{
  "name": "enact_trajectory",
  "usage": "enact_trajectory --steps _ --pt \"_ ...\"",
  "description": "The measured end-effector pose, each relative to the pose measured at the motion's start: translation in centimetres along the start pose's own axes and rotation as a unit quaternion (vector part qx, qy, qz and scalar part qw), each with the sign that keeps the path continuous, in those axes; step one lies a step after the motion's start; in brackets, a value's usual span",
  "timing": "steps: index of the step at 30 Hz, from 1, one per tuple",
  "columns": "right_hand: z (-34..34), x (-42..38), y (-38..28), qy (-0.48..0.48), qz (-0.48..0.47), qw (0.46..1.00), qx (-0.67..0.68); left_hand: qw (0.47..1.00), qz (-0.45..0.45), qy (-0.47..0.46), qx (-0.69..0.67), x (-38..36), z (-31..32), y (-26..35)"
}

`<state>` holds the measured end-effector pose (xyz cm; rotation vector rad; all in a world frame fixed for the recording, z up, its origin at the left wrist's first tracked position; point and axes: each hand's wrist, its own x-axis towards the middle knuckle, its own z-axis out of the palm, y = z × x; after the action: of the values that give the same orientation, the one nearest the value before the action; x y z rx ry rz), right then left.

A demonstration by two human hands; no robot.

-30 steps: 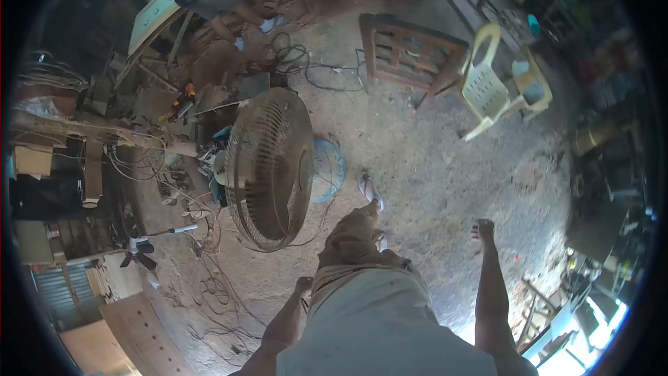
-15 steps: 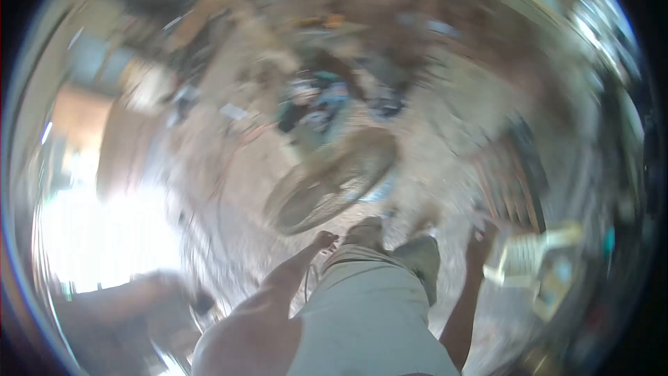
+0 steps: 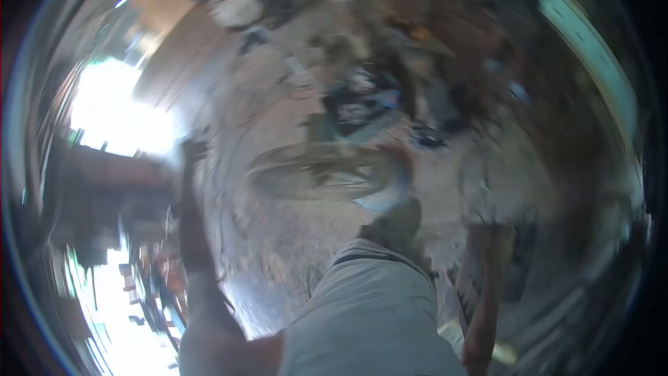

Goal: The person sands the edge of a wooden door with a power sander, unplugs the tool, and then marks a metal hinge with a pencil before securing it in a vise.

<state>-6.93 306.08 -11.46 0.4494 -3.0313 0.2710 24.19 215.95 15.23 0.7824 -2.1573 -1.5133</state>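
The whole view is smeared by fast motion. My left arm reaches up on the left, and my left hand (image 3: pixel 188 157) is a dark blur against the bright doorway; I cannot make out its fingers or anything in it. My right hand (image 3: pixel 497 238) hangs low at my right side over the dirt floor, also blurred, near a wooden frame (image 3: pixel 467 285). A standing fan (image 3: pixel 316 170) with a blue base (image 3: pixel 384 198) lies just ahead of my forward leg (image 3: pixel 396 226) in pale shorts.
Bright daylight (image 3: pixel 115 115) floods in at the left. A cluttered heap of tools and cables (image 3: pixel 362 104) lies beyond the fan. A pale green board (image 3: pixel 591 49) runs along the upper right. A dirt floor (image 3: pixel 278 237) spreads between these.
The view has swung round sharply, so the fan now sits centre and the bright opening has risen on the left. My left arm has lifted upward. The plastic chair has left view.
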Motion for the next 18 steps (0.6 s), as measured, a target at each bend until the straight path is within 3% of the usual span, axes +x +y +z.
enact_trajectory --steps 1,2,3,4,6,9,13,15,18 --pt "0.5 0.5 0.2 -0.064 -0.018 0.998 -0.004 0.999 0.013 -0.002 0.034 3.6 2.9 4.2" --pt "2.1 0.7 0.5 0.048 0.012 0.999 0.003 0.997 0.016 -0.002 0.072 7.6 6.1 7.3" --pt "-2.9 3.0 -2.3 -0.008 0.109 0.988 0.107 0.994 0.015 -0.011 0.106 12.1 9.8 8.0" --pt "-1.5 3.7 -1.4 -0.015 0.154 0.976 0.152 0.990 0.010 -0.022 0.138 16.8 13.5 8.9" --pt "-2.0 4.9 -1.7 0.014 0.179 0.976 0.123 0.978 -0.010 -0.046 0.203 24.0 21.4 9.7" --pt "-3.5 5.2 -1.7 0.012 0.202 0.971 0.131 0.956 -0.051 -0.100 0.270 32.9 31.5 8.0" --pt "-3.5 5.7 -1.4 -0.029 0.327 0.929 0.171 0.911 -0.130 -0.199 0.338 42.4 47.1 2.0" --pt "-2.3 4.7 -0.9 -0.116 0.435 0.876 0.171 0.877 -0.188 -0.245 0.367 43.9 53.9 -1.4" --pt "-3.2 6.1 -0.3 -0.121 0.520 0.815 0.223 0.825 -0.279 -0.304 0.385 44.2 63.2 -6.0"
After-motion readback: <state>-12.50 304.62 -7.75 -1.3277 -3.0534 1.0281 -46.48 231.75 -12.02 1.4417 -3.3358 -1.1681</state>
